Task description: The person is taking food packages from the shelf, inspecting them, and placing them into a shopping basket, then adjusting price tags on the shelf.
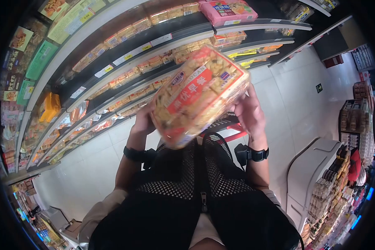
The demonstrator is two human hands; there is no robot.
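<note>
A large clear-wrapped package of biscuits [200, 93] with a red and white label is held up in front of my chest, tilted with its right end higher. My left hand [143, 121] grips its lower left end, the fingers partly hidden behind it. At the right end, my right hand [251, 110] is against the package, slightly blurred, its fingers partly behind the wrapping. Behind the package, shelves [154, 43] hold rows of similar packages, with a pink package [228, 11] on the upper shelf.
Part of a black and red basket or cart [233, 127] shows below the package. An orange package [49, 107] is on the left shelf. Pale floor tiles [279, 121] lie beyond, with a white display stand [312, 166] of goods at the right.
</note>
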